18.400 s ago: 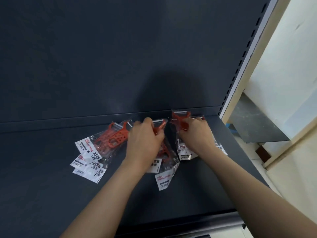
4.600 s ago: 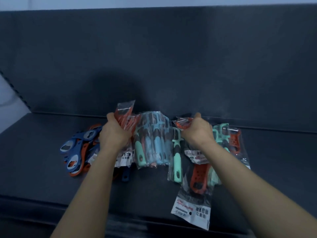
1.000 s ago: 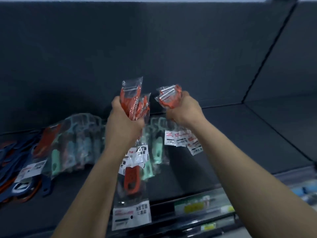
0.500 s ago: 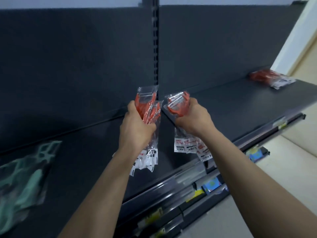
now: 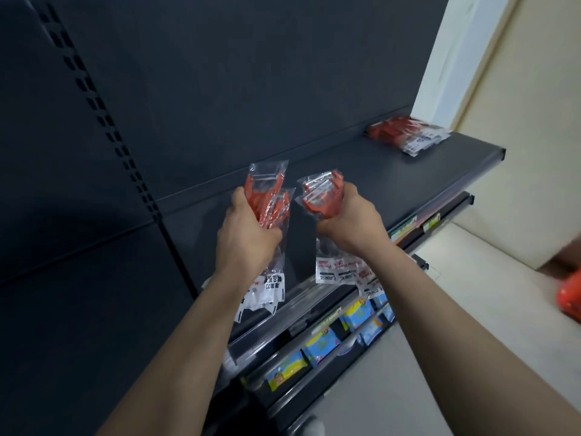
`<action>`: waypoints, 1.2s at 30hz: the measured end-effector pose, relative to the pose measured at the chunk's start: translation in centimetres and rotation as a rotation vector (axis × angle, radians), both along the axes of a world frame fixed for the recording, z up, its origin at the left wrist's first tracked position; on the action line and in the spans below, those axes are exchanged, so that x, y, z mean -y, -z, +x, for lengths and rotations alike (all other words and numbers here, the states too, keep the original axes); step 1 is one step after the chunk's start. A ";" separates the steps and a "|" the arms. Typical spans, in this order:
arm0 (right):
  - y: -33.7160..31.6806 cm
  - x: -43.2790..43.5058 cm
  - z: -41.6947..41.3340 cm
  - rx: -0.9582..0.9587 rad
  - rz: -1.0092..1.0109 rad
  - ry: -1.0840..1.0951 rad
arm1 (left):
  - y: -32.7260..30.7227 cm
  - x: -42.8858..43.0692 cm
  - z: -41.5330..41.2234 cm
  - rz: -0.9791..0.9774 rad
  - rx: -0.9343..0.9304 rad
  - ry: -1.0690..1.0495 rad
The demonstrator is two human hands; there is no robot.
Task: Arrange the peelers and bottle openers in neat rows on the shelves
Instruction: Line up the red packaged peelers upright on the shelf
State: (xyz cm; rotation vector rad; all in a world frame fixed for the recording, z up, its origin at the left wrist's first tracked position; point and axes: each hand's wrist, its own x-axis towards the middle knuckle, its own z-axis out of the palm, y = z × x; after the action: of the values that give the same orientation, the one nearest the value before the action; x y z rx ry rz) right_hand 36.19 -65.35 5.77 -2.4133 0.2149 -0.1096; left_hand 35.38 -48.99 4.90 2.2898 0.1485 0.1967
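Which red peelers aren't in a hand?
The pile of red peelers lying far right on the shelf. The left bunch is held by the left hand, the right bunch by the right hand.

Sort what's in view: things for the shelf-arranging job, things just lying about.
Job: bunch of clear-bagged orange plastic peelers in left hand; second bunch in right hand; pile of bagged orange peelers far along the dark grey shelf.
Lying about: blue-and-yellow packets lower down; blurred orange thing at the right edge.
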 end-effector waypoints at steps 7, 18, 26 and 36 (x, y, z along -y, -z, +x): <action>0.2 6.5 6.2 0.010 -0.082 0.064 | 1.5 6.3 7.4 0.020 0.022 0.013; 0.0 11.8 16.3 -0.008 -0.117 0.034 | 1.6 12.4 16.9 0.069 -0.017 0.008; 1.2 15.2 22.6 -0.035 -0.115 -0.132 | 2.3 16.0 20.8 0.071 -0.099 -0.112; 0.8 21.5 28.9 -0.054 -0.094 -0.394 | 1.8 24.1 23.5 0.083 -0.140 -0.358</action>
State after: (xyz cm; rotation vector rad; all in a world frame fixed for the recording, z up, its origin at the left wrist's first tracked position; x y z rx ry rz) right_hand 65.04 -86.84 4.96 -2.5049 -0.2477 0.1281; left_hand 58.93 -73.13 3.06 2.3447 0.6351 0.2288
